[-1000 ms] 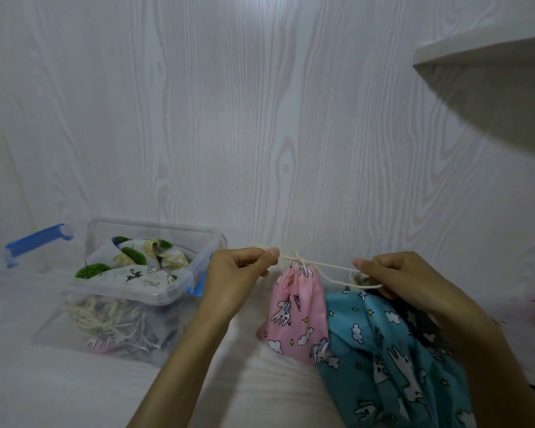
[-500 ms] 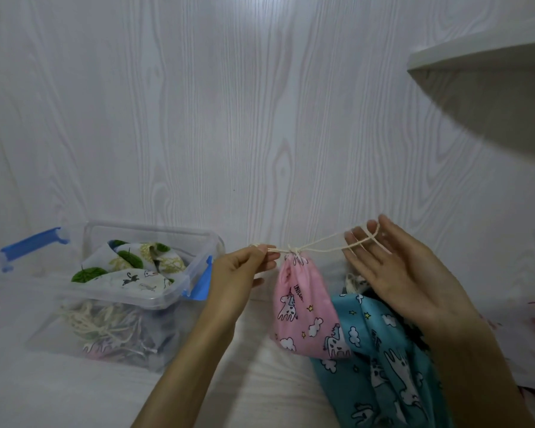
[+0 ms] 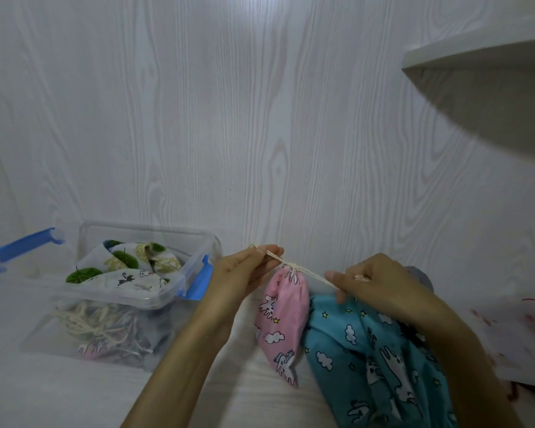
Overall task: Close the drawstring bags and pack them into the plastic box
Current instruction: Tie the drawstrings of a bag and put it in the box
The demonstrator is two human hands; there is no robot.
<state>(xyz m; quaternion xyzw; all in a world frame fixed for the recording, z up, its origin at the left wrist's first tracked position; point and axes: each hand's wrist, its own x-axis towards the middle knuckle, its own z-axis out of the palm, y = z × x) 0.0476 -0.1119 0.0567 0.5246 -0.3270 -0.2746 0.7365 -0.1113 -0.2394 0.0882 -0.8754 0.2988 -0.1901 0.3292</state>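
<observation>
Head view: the left hand [image 3: 241,273] and the right hand [image 3: 371,285] are sitting at lower centre of the frame, each pinching one end of the cord [image 3: 303,271] between thumb and fingers, so both are closed on it. The cord is running taut between them, sloping down toward the right. The pink bag [image 3: 283,316] is hanging from the cord's middle, its mouth gathered shut, its lower end reaching down toward the white surface [image 3: 44,393]. Just right of it, touching it, a teal bag [image 3: 362,353] is lying under the right forearm. At lower left, the clear box [image 3: 149,239] is standing open near the left hand, holding leaf-print and cat-print bags [image 3: 127,270], with blue latches [image 3: 24,247] at its sides.
</observation>
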